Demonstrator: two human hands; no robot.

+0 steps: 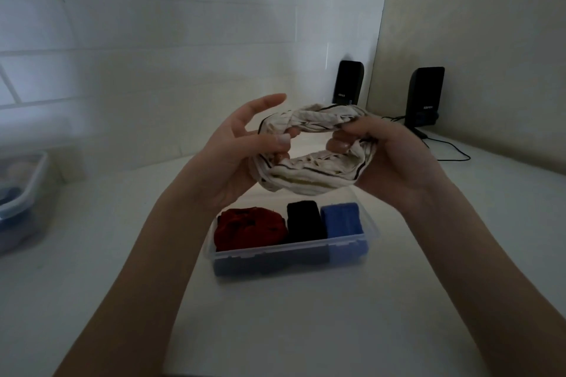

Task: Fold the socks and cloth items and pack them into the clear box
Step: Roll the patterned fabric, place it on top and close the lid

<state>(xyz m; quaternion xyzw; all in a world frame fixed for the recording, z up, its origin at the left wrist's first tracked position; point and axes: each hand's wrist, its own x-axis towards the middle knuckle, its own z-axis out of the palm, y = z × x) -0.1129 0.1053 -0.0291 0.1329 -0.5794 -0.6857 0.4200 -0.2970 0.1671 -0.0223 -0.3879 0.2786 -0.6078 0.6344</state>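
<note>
White desk (306, 330) against pale wall, two black speakers far right. Left hand (235, 159) and right hand (395, 159) each hold grip on cream black-striped cloth (309, 174), stretched into ring above clear plastic box (291, 251). Box holds red bundle (249, 228), black roll (304, 220), blue roll (343, 219).

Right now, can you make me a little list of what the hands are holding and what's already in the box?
held item: cream cloth with dark stripes, stretched into a ring above the box
left hand: grips the cloth's left side
right hand: grips its right side
clear box: on the white table, open
inside, left to right: red bundle, black bundle, blue bundle
</note>
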